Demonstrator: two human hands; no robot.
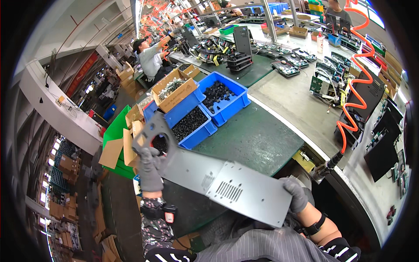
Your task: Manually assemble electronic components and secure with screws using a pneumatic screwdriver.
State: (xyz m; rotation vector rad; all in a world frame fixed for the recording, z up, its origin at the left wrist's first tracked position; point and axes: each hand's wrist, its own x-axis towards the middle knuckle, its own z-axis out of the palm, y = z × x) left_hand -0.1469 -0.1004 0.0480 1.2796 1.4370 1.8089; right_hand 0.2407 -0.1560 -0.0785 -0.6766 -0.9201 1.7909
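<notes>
A long grey sheet-metal panel (251, 191) spans the space between my two gloved hands, above the dark green bench. Slotted vents and small holes mark its wide right part, and large cut-outs open its narrower left end. My left hand (150, 168), in a grey glove, grips the panel near those cut-outs, its fingers closed against the edge. At the opposite end, my right hand (296, 194) is closed round the panel's right edge; its fingertips are partly hidden behind the metal.
Blue bins (224, 98) of small black parts stand beyond the panel, beside a cardboard box (174, 94) of metal pieces. A green crate (118, 126) sits at the left. An orange coiled air hose (364, 81) hangs at the right with a tool (327, 168). Another person (150, 59) works farther off.
</notes>
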